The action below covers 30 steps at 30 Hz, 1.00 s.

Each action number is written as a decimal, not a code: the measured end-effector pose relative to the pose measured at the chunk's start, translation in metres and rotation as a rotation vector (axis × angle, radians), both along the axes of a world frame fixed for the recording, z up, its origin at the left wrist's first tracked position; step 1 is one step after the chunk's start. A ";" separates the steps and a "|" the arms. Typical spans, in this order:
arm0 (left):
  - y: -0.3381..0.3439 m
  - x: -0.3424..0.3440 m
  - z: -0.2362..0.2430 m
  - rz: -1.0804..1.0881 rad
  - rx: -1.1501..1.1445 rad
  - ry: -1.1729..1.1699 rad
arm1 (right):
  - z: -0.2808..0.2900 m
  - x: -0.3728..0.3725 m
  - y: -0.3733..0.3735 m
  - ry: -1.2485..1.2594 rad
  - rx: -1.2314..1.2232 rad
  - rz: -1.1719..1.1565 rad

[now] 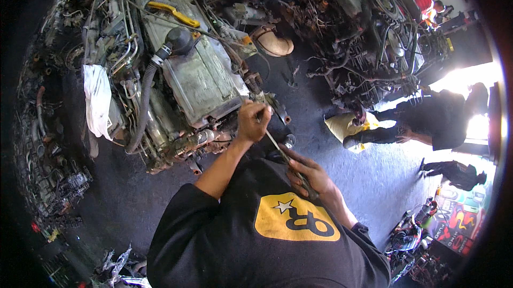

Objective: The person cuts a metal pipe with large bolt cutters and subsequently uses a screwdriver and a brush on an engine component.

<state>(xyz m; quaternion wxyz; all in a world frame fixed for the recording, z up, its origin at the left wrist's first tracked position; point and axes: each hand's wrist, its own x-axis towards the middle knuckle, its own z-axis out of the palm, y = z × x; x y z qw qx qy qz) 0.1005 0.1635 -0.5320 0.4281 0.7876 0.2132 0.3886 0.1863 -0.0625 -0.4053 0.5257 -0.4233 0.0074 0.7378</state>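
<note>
Head view. See right grip (310,176) clamped round slim metal tool (274,142), centre of frame. Note left grip (253,122) curled at tool's upper end; impossible to tell whether clamped. Best to steady both ends, clear of engine (206,82), upper left.

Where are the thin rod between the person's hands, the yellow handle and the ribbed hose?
Thin rod (273,141), head view: bare pale shaft.
Yellow handle (185,18), head view: middle of its grip.
Ribbed hose (144,95), head view: middle of its length.
</note>
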 end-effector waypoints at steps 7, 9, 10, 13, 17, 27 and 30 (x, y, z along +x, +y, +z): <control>-0.026 0.009 0.005 -0.096 -0.018 0.114 | 0.004 0.006 -0.022 0.042 -0.004 -0.077; -0.038 0.007 0.017 -0.052 -0.059 0.067 | 0.007 0.013 -0.030 0.010 0.016 -0.020; -0.035 0.008 0.021 -0.055 -0.056 0.065 | 0.008 0.013 -0.034 -0.016 0.017 0.025; -0.023 0.009 0.027 -0.052 0.030 0.040 | 0.009 0.015 -0.026 -0.029 0.048 0.019; -0.022 -0.001 0.015 -0.060 -0.027 0.092 | 0.003 0.016 -0.021 -0.105 0.075 0.067; -0.022 -0.025 0.016 0.031 0.038 0.113 | 0.014 0.034 -0.034 -0.372 0.274 0.232; -0.020 -0.026 0.022 0.029 0.039 0.107 | 0.042 0.030 -0.032 -0.677 0.182 0.444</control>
